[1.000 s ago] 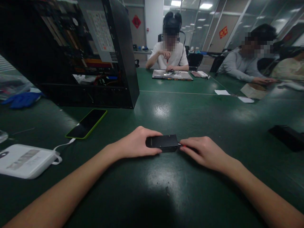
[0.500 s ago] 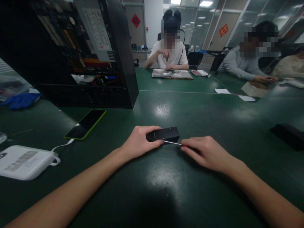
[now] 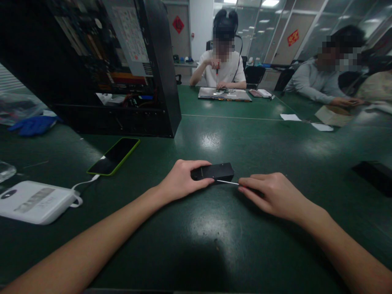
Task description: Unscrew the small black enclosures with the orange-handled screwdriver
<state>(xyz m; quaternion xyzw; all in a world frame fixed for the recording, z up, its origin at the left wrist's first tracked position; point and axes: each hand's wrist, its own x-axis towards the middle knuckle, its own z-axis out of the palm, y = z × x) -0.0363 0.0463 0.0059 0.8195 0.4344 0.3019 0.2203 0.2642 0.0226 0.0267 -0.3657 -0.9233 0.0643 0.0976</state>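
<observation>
A small black oblong box-shaped device lies on the green tabletop in front of me. My left hand grips its left end, thumb on the near side and fingers over the far side. My right hand pinches a screwdriver whose thin metal shaft points left. The handle is mostly hidden inside the fingers, with a trace of red at the fingertips. The shaft's tip meets the near side of the device, close to my left thumb; exactly where it touches is hidden.
An open black computer case stands at the back left. Nearer are a green-cased phone, a white power bank cabled to it, and a blue glove. A black object lies right. Across the table a person works on a flat panel.
The view has shifted slightly, so the scene sits a little further right. Both hands keep the same hold, with the screwdriver shaft still against the device.
</observation>
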